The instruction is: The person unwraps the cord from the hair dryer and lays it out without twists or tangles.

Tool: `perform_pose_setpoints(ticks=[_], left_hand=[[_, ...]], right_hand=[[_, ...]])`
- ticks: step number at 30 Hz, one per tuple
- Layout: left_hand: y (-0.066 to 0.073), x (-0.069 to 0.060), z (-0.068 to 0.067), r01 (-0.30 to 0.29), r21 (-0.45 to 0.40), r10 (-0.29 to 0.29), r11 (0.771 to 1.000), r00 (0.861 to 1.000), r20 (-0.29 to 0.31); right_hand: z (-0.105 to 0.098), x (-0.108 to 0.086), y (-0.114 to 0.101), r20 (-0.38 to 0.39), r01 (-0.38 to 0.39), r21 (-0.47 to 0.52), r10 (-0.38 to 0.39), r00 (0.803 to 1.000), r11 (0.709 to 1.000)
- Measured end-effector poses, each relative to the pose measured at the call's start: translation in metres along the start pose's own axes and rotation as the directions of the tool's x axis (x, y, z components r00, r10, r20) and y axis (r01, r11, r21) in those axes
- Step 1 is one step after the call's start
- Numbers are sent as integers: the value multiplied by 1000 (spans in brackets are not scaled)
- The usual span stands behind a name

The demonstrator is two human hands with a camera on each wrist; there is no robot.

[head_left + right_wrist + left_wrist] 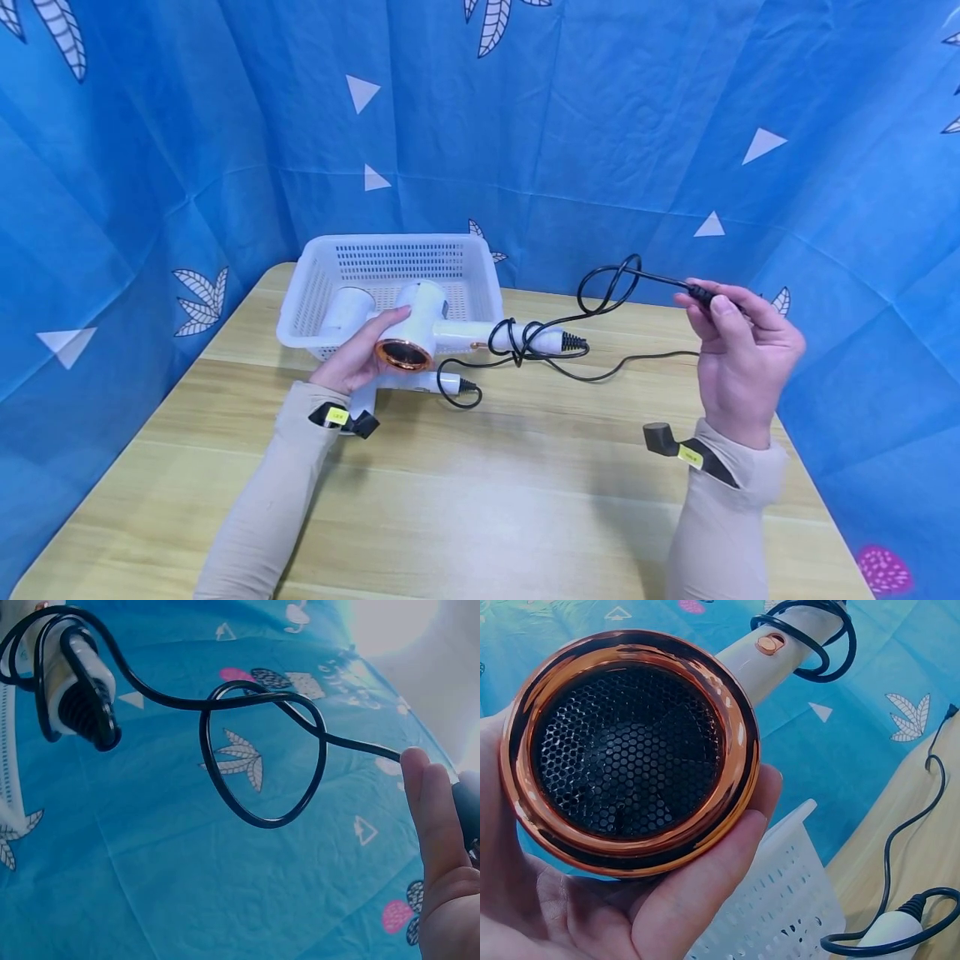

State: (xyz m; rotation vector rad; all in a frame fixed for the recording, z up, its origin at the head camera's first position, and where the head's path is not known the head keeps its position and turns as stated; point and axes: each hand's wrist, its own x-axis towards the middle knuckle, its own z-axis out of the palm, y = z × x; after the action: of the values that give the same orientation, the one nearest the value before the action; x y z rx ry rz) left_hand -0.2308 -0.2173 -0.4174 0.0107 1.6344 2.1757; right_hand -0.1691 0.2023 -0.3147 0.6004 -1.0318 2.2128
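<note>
My left hand [360,354] grips the head of a white hair dryer [427,312] with a copper ring, held up in front of the basket. In the left wrist view, the fingers curl round below its dark mesh [630,750]. A black cord [517,342] winds about the dryer's handle and stretches rightward with a loose loop [262,825]. My right hand [750,358] pinches the cord's black plug end [701,293] above the table's right side. A second white dryer [420,382] lies on the table below the first, partly hidden by the left hand.
A white perforated basket [397,243] stands at the back left of the wooden table [510,500], with a white cylindrical thing [348,310] inside. Another black cord [600,379] runs across the table to the right. Blue patterned cloth [562,125] hangs behind and at both sides.
</note>
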Motion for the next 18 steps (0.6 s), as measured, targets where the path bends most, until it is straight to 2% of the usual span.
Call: perform_pose_setpoints(ticks=[5, 11, 18], left_hand=[[0, -2, -1, -12, -39, 12, 999, 1000, 1], [1, -2, -1, -25, -45, 25, 999, 1000, 2], [2, -2, -2, -47, -67, 47, 997, 999, 10]], right_hand=[[-2, 1, -4, 15, -9, 50, 8, 1000, 999], [-8, 2, -9, 46, -29, 123, 23, 999, 992], [-19, 4, -17, 90, -76, 158, 63, 994, 985]])
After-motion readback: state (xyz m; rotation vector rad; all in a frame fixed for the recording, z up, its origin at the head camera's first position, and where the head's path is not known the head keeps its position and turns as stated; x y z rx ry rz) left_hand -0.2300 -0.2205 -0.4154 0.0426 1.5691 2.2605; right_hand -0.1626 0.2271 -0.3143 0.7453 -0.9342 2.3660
